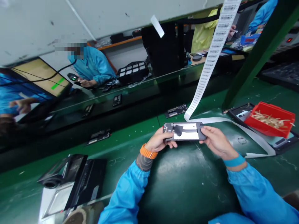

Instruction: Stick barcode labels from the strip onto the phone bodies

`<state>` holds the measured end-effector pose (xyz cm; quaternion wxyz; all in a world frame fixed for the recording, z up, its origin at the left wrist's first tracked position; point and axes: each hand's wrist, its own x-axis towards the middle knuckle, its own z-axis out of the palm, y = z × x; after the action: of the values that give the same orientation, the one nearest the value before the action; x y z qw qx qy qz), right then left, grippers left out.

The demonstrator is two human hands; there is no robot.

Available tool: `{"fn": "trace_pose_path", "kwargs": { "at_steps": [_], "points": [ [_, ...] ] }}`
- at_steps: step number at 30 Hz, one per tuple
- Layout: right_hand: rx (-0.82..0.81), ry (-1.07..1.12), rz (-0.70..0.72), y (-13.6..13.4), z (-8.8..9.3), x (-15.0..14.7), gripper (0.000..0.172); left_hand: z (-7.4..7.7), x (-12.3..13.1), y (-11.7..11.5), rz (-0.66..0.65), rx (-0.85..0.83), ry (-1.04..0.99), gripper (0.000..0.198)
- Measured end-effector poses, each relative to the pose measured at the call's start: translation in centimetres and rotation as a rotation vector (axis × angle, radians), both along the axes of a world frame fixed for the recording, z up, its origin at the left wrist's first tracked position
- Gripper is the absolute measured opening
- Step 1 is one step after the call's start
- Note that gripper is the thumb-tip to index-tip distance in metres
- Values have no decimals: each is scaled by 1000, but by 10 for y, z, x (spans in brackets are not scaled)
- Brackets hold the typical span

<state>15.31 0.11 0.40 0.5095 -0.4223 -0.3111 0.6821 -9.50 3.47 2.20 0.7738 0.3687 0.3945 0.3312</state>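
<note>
Between my hands I hold an opened smartphone [190, 134], its inside facing up, with a white battery area, a black flap and a circuit board at the left end. My left hand [162, 138] grips the board end, thumb on top and fingers beneath. At the other end, my right hand [215, 140] pinches the dark edge between thumb and fingers. Just beyond the phone lies another opened phone [177, 111] on the green bench, beside a long strip of barcode labels [207, 65] that hangs from above and curls across the surface.
A red bin [272, 119] of tan strips stands on a black tray [245, 110] at right. Black trays and a tape roll [52, 182] lie at left. Several phones, including one [117, 100], rest along the dark conveyor. A person in blue [98, 63] holds a scanner across it.
</note>
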Motion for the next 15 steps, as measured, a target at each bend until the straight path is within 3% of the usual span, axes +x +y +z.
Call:
{"fn": "trace_pose_path", "kwargs": {
  "at_steps": [1, 3, 6, 11, 13, 15],
  "points": [
    [-8, 16, -3, -1, 2, 1, 33, 0, -2, -1, 16, -37, 18, 31],
    [-8, 27, -51, -5, 7, 5, 38, 1, -2, 5, 214, -125, 19, 24],
    [36, -56, -117, -9, 12, 15, 39, 1, 1, 46, 561, -194, 10, 15],
    [123, -296, -28, -10, 13, 22, 43, 4, -8, 180, 911, -34, 37, 22],
    [146, -378, 49, -11, 10, 21, 42, 7, -17, 232, 980, 33, 50, 33],
    [146, -436, 115, -12, 7, 20, 40, 8, -27, 273, 957, 99, 45, 39]
  ]
}}
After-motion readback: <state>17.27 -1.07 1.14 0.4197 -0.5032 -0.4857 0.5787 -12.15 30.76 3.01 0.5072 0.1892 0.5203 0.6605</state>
